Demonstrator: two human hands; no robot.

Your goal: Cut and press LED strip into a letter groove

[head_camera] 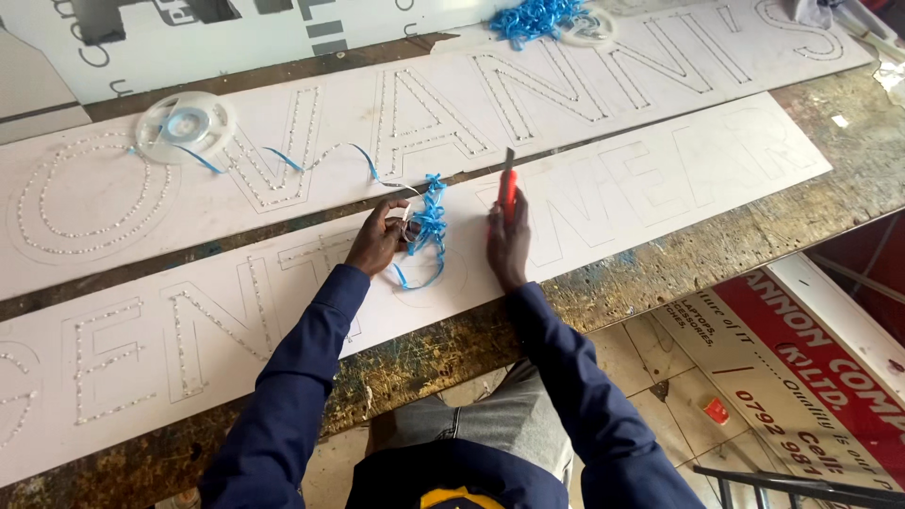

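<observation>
My left hand (379, 238) pinches a small light piece on a string of tiny lights with blue wires (432, 224), bunched on the near white sign board (660, 184). My right hand (509, 243) grips a red-handled utility knife (508, 187), blade pointing away from me, resting on the same board just right of the blue wires. Outlined letters cover the board; those at the left are filled with rows of small lights. Both arms wear dark blue sleeves.
A second white letter board (311, 141) lies behind, with a clear plastic reel (186, 123) and a trailing blue wire. A tangle of blue wire (534, 19) sits at the far edge. The worn workbench edge (660, 273) faces me; a red and white sign (820, 368) leans on the tiled floor at right.
</observation>
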